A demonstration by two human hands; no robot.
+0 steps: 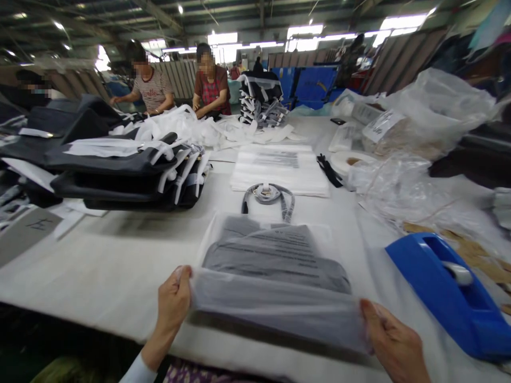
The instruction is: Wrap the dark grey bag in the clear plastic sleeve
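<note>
A frosted plastic bag (275,298) with a dark handbag (263,247) inside lies in front of me on the white table. My left hand (174,295) pinches the near left corner of the plastic. On the near right corner, my right hand (393,338) is closed the same way. Between my hands the near end of the plastic is stretched wide and folded over. Printed lines show on the plastic over the dark handbag. Just beyond the far end of the plastic lies a coiled, wrapped strap (267,196).
Flat printed plastic bags (279,167) lie stacked beyond the strap. Dark handbags with white wrapping (120,170) are piled at left. A blue tape dispenser (447,292) stands at right, near a tape roll (351,161) and crumpled clear plastic (403,186). Two people (211,88) work across the table.
</note>
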